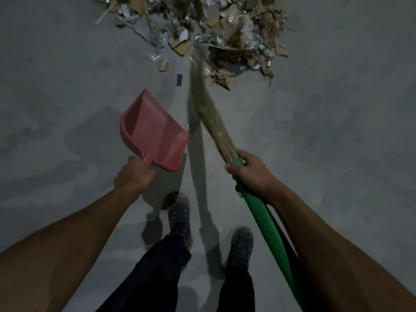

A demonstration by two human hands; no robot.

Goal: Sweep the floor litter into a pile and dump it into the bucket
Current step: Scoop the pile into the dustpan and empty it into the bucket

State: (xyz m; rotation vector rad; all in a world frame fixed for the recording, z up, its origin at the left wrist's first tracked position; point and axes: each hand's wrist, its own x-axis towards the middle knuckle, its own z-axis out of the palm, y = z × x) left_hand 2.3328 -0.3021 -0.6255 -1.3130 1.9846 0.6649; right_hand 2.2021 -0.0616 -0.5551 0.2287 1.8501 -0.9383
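Pink dustpan [155, 134]: raised off the grey floor [337, 131], mouth toward the upper left, nothing visible inside. Shadow on the concrete below and to its right.

Litter pile [213, 30]: torn cardboard, paper scraps, crumpled clear plastic, dry leaves; across the top of the view, cut by the upper edge. Near edge ragged, with strays just short of it: a crumpled brown scrap [163, 65] and a small blue slip [179, 80]. Wide bare concrete left and right of the pile and between pile and feet.

Left hand [135, 174]: fingers curled tight round the dustpan's short handle, pan ahead of the knuckles; well apart from the pile.

Right hand [252, 174]: wrapped round the green handle of the broom [211, 118] just where the straw bundle begins; handle back along the forearm. Bristles blurred, tip at the pile's near edge; actual contact with litter not resolvable.

Two dark shoes [180, 219] and dark trouser legs at bottom centre, on bare floor.
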